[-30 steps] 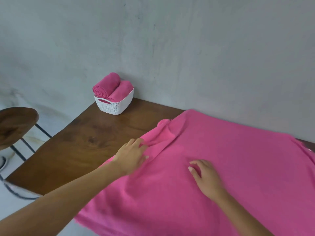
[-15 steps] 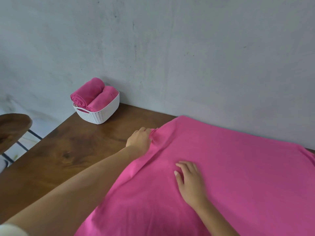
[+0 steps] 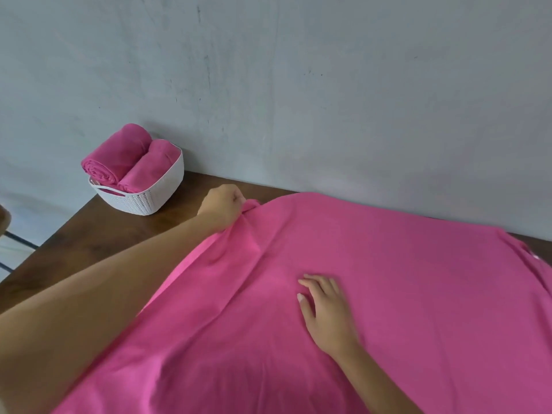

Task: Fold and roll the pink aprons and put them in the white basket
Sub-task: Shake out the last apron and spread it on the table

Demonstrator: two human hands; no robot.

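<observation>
Grey wall [image 3: 328,85] runs behind a wooden table [image 3: 89,243]. At its far left corner stands the white basket [image 3: 143,201] with two rolled aprons [image 3: 119,156]; brown wood shows between it and the spread pink apron [image 3: 418,294]. The left hand [image 3: 222,207] grips the apron's far corner, and the right hand [image 3: 327,312] rests flat on it.

One spread apron [image 3: 388,294] and two rolled aprons, the left roll [image 3: 116,156] and the right roll [image 3: 152,167], make three pink aprons in all. One white basket [image 3: 143,201] holds both rolls. One wooden table [image 3: 89,240] stands against one grey wall [image 3: 298,85]. Two bare hands are in frame, one left hand [image 3: 222,209] and one right hand [image 3: 327,312], with two bare forearms. Two thin dark rods [image 3: 19,239] show at the far left edge, too cropped to identify.
</observation>
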